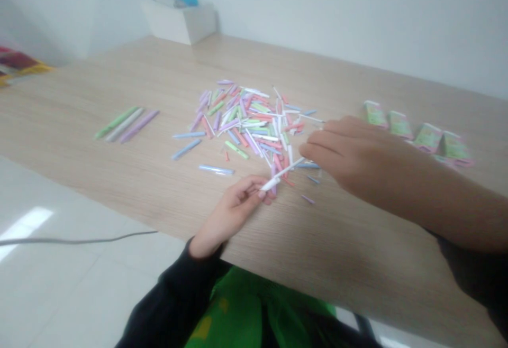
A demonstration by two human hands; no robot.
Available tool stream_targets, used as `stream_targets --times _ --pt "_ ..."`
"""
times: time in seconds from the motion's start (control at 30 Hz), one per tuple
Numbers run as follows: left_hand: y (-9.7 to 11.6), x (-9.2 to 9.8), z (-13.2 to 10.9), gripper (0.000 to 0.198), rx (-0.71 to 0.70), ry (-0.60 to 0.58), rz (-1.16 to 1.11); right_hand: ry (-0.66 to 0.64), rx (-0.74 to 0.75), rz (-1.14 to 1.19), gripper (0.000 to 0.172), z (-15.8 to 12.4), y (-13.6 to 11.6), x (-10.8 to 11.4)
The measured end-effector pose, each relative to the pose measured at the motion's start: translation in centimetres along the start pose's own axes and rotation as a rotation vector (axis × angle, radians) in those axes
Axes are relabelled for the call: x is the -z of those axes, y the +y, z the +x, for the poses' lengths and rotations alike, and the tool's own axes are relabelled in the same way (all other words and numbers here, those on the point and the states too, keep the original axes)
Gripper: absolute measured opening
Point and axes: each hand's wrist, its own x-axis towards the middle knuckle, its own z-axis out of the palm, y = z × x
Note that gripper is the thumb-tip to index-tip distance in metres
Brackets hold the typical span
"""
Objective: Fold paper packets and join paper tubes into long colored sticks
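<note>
Between thumb and fingers, my left hand (234, 208) holds a short white plastic tube (270, 183), which looks like a pen part. My right hand (345, 149), seen from its back, is closed on a thin white rod (289, 167) that slants down to the upper end of the tube. Whether the rod's tip is inside the tube or only touching it, I cannot tell. Another thin stick (311, 118) shows at my right fingertips; the grip there is hidden. Behind both hands spreads a pile of small plastic pen parts (250, 118) in purple, green, white, red and blue.
Three longer pen-like sticks, green (116, 122), white (125, 124) and purple (139, 126), lie side by side at left. Several small green-and-pink boxes (400, 124) stand in a row at right. A white box (180, 20) with blue material sits at the back against the wall.
</note>
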Motion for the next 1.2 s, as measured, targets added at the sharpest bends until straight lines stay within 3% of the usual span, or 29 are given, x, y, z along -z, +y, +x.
stream_targets --times 0.27,0.47,0.67,0.77,0.87,1.0,1.2 --pt "0.7 -0.3 0.0 0.017 0.011 -0.049 0.024 -0.034 0.087 -0.086 0.027 0.3 -0.8 -0.9" --pt "0.8 -0.9 0.2 0.016 -0.030 -0.146 0.104 -0.053 0.355 -0.439 0.026 0.9 -2.7 -3.2" --pt "1.2 -2.2 0.3 0.022 -0.076 -0.042 0.230 0.027 0.445 -0.455 0.028 1.2 -3.3 -5.0" --pt "0.8 -2.3 0.3 0.028 -0.070 0.011 0.247 0.072 0.424 -0.415 0.028 0.9 -3.6 -4.8" --pt "0.4 -2.0 0.3 0.033 -0.042 -0.002 0.239 0.214 0.337 -0.388 0.022 -0.6 -3.6 -3.3" --pt "0.3 -1.9 0.2 0.036 -0.025 -0.057 0.212 0.402 -0.015 -0.231 0.020 -4.7 -0.5 -2.6" --pt "-0.2 -2.7 -0.3 0.040 0.099 -0.128 -0.019 0.248 -0.484 -0.003 0.020 -10.8 7.3 -8.3"
